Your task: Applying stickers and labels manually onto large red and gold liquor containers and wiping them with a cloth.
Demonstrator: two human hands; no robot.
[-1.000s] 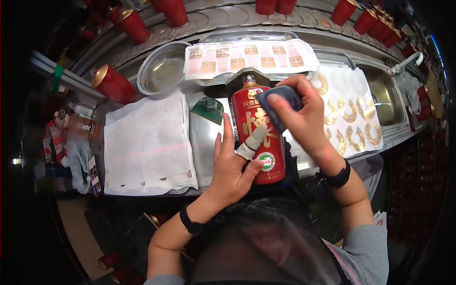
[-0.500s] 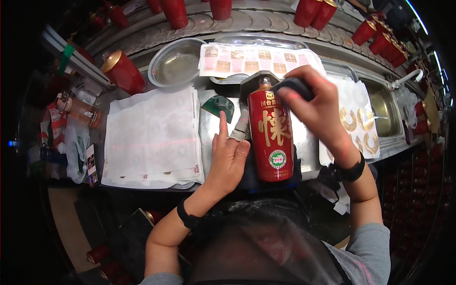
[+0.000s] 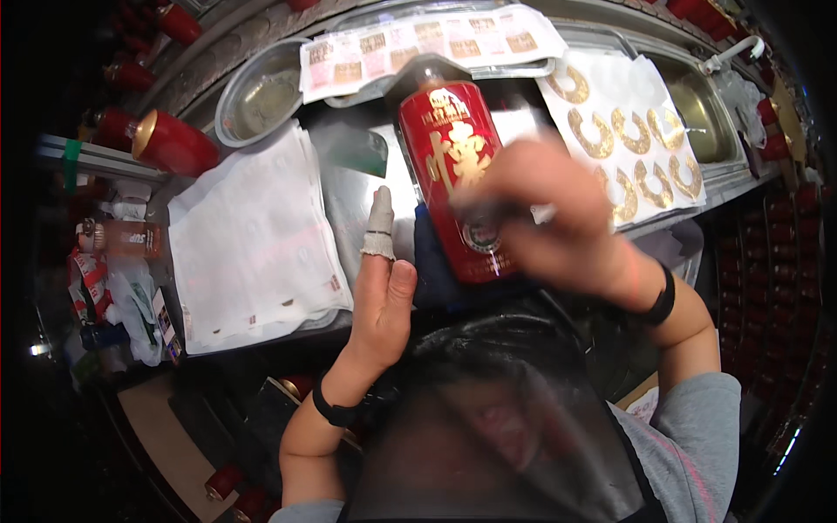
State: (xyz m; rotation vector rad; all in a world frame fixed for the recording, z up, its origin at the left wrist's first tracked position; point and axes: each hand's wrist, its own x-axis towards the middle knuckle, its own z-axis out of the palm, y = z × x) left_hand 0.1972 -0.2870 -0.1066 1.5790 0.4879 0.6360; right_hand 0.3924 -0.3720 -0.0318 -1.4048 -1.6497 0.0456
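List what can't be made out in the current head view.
Head view:
Right hand: motion blur; anything it holds can't be told.
Central red bottle: right side partly hidden behind that hand.
Green flat piece: blur smears its left outline.
White sheet stack: lower layers covered from above.

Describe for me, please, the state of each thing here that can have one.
Red bottle: lying back, printed side up, neck away from the person.
Left hand: open, apart from the bottle.
Right hand: blurred, over the bottle; grip unclear.
White sheets: stacked, edges uneven.
Sheet of gold arcs: spread out.
Round basin: uncovered; fill unclear.
Green piece: lying flat.
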